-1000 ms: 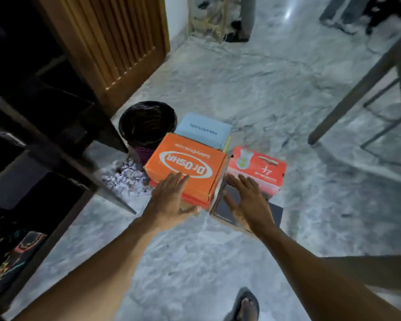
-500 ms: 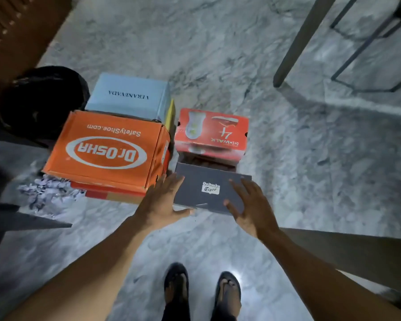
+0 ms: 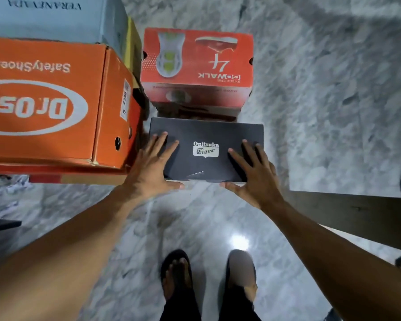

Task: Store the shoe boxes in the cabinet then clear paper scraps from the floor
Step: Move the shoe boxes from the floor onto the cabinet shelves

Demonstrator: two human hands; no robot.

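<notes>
Paper scraps [image 3: 8, 188] are lying on the floor [image 3: 322, 112] at the far left, just beside the stack, waiting for the second half of the task. Next to them the orange box [image 3: 44, 100] is sitting on another carton, with the blue box [image 3: 51, 17] behind it; neither is being touched.

The left grip [image 3: 148, 174] is resting on the left end of the black box [image 3: 206, 133], fingers straight and spread across the lid, thumb lying along the near edge. The black box is standing on the floor nearest the feet, just in front of the red box [image 3: 195, 61]. Nothing is stacked on it, which is likely why it is being taken first.

The right grip [image 3: 257, 179] is mirroring the left on the right end, fingers spread flat, thumb at the near edge. Setting one grip at each end is probably meant to keep the lid on and the box level in the lift; no squeeze is showing yet. The cabinet is not in view.
</notes>
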